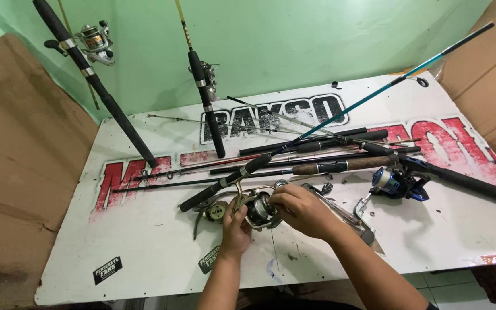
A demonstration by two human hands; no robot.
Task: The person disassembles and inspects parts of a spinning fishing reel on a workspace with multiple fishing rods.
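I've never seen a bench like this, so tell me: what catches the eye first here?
At the near edge of the white table, the left hand and right hand hold a dark spinning reel. Behind them a heap of fishing rods lies across the middle, with a blue reel at its right. Two more rods lean against the green wall.

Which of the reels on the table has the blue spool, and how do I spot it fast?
Start at the white table, then go right of the right hand. The blue reel sits mounted on a dark rod. Unlike the dark reel that both hands hold, nobody touches it.
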